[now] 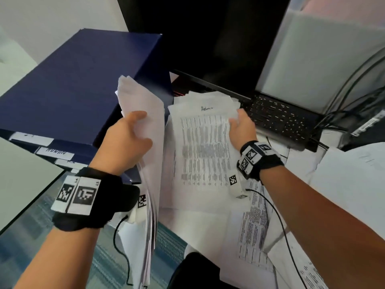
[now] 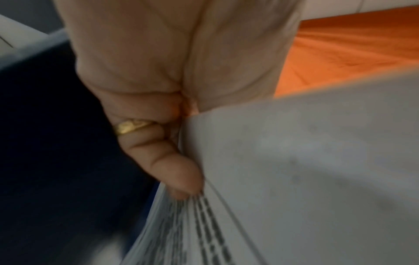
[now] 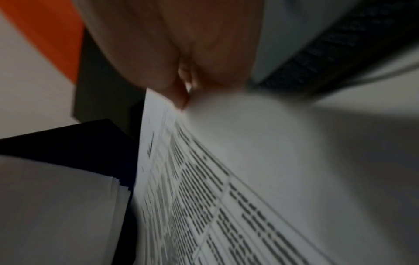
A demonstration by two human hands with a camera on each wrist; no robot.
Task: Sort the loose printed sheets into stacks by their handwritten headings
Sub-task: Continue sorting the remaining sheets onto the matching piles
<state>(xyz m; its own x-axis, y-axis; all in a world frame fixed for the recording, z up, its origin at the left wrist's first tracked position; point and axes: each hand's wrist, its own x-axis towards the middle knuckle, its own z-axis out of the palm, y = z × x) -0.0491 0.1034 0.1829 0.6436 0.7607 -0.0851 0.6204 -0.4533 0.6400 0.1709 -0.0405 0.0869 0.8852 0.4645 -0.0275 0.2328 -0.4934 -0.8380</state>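
My left hand (image 1: 133, 132) grips a thick bundle of printed sheets (image 1: 145, 113) held nearly on edge, thumb on the near face; the left wrist view shows a ringed finger (image 2: 172, 170) curled against the bundle (image 2: 294, 170). Right of it lies a fanned stack of printed sheets (image 1: 200, 147) with a handwritten heading (image 1: 206, 108) on its top page. My right hand (image 1: 241, 126) holds that stack's upper right edge, fingers tucked under the paper; in the right wrist view a fingertip (image 3: 179, 96) pinches the sheets (image 3: 204, 179).
A pile of dark blue binders (image 1: 79, 88) with white spine labels (image 1: 55, 153) stands at left. An open laptop (image 1: 277, 113) sits behind the papers, cables (image 1: 343, 113) at right. More loose sheets (image 1: 254, 226) cover the desk's near right. A dark chair edge (image 1: 193, 270) shows below.
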